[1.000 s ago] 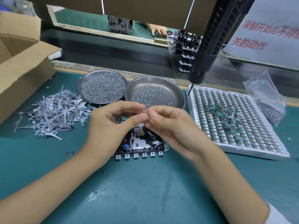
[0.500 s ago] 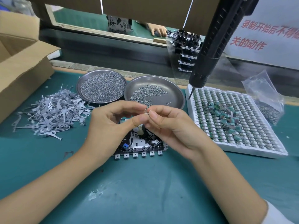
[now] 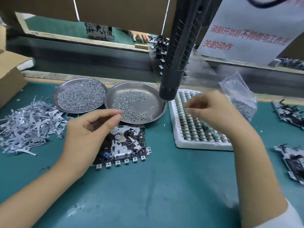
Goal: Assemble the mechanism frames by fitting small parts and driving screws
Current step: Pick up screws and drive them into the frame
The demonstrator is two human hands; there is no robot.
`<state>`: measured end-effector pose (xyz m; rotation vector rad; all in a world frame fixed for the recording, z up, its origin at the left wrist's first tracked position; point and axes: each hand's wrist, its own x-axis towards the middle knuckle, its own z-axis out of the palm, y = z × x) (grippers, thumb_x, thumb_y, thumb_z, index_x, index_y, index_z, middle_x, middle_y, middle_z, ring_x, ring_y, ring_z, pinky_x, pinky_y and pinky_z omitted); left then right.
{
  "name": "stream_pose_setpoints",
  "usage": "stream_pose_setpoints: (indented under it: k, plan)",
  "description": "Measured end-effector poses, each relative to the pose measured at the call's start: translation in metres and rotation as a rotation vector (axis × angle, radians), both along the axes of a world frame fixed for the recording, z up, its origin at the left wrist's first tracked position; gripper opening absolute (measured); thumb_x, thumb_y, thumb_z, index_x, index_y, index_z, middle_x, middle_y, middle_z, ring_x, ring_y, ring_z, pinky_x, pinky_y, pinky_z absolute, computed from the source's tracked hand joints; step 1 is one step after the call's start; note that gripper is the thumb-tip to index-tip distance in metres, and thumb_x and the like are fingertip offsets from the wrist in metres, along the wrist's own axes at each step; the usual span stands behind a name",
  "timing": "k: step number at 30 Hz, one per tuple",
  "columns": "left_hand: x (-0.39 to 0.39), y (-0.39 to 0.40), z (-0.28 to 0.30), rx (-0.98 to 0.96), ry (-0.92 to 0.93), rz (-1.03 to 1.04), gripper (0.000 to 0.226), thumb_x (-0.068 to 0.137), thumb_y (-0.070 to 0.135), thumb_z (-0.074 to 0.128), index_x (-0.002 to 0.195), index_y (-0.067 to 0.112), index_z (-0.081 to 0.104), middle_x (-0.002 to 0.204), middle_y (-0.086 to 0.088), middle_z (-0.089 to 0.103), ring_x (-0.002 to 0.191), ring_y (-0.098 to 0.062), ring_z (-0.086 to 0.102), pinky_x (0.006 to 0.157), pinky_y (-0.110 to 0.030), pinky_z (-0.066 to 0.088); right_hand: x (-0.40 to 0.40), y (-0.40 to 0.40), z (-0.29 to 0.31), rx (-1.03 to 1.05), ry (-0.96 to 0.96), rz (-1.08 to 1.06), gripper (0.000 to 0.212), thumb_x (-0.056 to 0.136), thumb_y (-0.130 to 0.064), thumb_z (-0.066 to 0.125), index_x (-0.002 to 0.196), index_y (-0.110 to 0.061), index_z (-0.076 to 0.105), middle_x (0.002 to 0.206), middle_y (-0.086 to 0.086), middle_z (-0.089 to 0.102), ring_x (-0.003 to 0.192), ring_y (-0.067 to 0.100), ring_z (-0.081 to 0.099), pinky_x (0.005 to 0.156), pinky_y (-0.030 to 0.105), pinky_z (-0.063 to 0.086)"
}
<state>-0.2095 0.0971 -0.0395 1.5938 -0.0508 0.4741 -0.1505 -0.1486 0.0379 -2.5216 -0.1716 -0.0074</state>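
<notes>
Head view is showing the left hand (image 3: pixel 92 129) pinching something too small to identify, hovering just above the mechanism frame (image 3: pixel 125 143) — nearer it; the right hand (image 3: pixel 212 111) is reaching, fingertips pinched, over the white tray (image 3: pixel 194 143) — contents unclear.

Mechanism frame (image 3: pixel 125 145) front centre, two screw dishes (image 3: pixel 139 89) behind, parts tray (image 3: pixel 189 143) right, metal levers (image 3: pixel 28 122) left

There are two round metal dishes (image 3: pixel 79 83) (image 3: pixel 148 89) of tiny screws, one white tray (image 3: pixel 197 145) of little parts, one black frame (image 3: pixel 125 145) in the middle, two more frames (image 3: pixel 289 112) (image 3: pixel 292 163) at the right, one plastic bag (image 3: pixel 238 89) and two hands (image 3: pixel 88 129) (image 3: pixel 213 111).
</notes>
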Motion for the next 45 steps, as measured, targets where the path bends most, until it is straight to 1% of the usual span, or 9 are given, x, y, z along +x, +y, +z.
stream_pose_setpoints:
  k: [8,15,20,24,27,30,33,39,45]
  plan:
    - [0.002,-0.002,-0.004,-0.018,0.021,0.044,0.014,0.076,0.030,0.065,0.088,0.025,0.070,0.082,0.012,0.074,0.076,-0.002,0.068,0.070,-0.009,0.050,0.002,-0.035,0.001,-0.239,0.234,-0.073,0.019,0.072,-0.009,0.082,0.078,-0.016,0.066,0.074,0.001,0.063,0.070,0.018,0.058,0.059,0.024,0.042]
    - [0.002,-0.004,-0.005,-0.010,0.013,0.013,0.018,0.075,0.037,0.065,0.088,0.024,0.069,0.082,0.009,0.073,0.078,-0.006,0.068,0.076,-0.012,0.051,0.003,-0.038,0.000,-0.250,0.139,-0.067,0.018,0.074,0.005,0.073,0.076,-0.012,0.070,0.070,0.002,0.066,0.061,0.011,0.057,0.048,0.012,0.040]
    - [0.001,-0.004,-0.004,-0.009,0.015,0.005,0.018,0.074,0.035,0.066,0.088,0.024,0.069,0.084,0.003,0.073,0.079,-0.008,0.068,0.078,-0.016,0.053,0.003,-0.041,0.000,-0.243,0.096,-0.062,0.016,0.076,0.002,0.072,0.072,-0.014,0.071,0.067,0.000,0.066,0.059,0.010,0.057,0.042,0.003,0.036]
    - [0.001,-0.005,-0.003,-0.050,0.019,-0.005,0.017,0.074,0.027,0.067,0.091,0.024,0.069,0.086,0.002,0.073,0.078,-0.008,0.068,0.076,-0.014,0.052,-0.001,-0.044,0.005,-0.074,0.027,-0.028,0.017,0.078,-0.004,0.075,0.072,-0.020,0.071,0.066,-0.001,0.070,0.063,0.016,0.065,0.052,0.009,0.046]
    - [0.000,-0.005,-0.003,-0.015,0.011,-0.006,0.014,0.076,0.024,0.067,0.089,0.024,0.071,0.082,0.007,0.073,0.076,-0.005,0.068,0.074,-0.013,0.051,-0.004,-0.024,0.005,0.325,0.100,0.120,0.011,0.084,-0.006,0.070,0.087,-0.017,0.071,0.076,-0.002,0.072,0.080,0.022,0.070,0.072,0.031,0.059]
    - [-0.001,-0.006,-0.002,-0.025,0.016,-0.018,0.014,0.075,0.022,0.068,0.088,0.022,0.072,0.081,0.010,0.074,0.074,-0.002,0.068,0.071,-0.010,0.050,-0.004,0.010,-0.008,0.840,0.273,0.263,0.013,0.087,0.005,0.060,0.091,-0.007,0.066,0.077,0.004,0.069,0.081,0.026,0.072,0.063,0.028,0.057]
    - [-0.001,-0.007,-0.002,-0.043,0.029,-0.031,0.017,0.072,0.022,0.070,0.089,0.024,0.072,0.082,0.011,0.074,0.076,0.000,0.067,0.071,-0.010,0.049,-0.006,0.045,-0.026,1.128,0.444,0.244,0.016,0.088,0.007,0.055,0.089,-0.006,0.065,0.076,0.006,0.067,0.079,0.027,0.072,0.058,0.023,0.055]
    - [-0.002,-0.006,-0.002,-0.050,0.027,-0.081,0.018,0.072,0.017,0.071,0.090,0.023,0.072,0.085,0.010,0.074,0.079,-0.001,0.068,0.067,-0.011,0.050,-0.015,0.077,-0.051,1.279,0.667,0.157,0.014,0.088,0.006,0.056,0.097,-0.001,0.064,0.077,0.013,0.071,0.078,0.023,0.072,0.067,0.023,0.057]
    - [-0.003,-0.007,-0.001,-0.079,0.021,-0.101,0.018,0.072,0.017,0.070,0.089,0.021,0.072,0.082,0.009,0.074,0.076,-0.001,0.067,0.065,-0.010,0.049,-0.020,0.079,-0.053,1.185,0.546,0.106,0.035,0.063,-0.004,0.073,0.096,0.003,0.062,0.078,0.013,0.073,0.073,0.020,0.072,0.067,0.017,0.055]
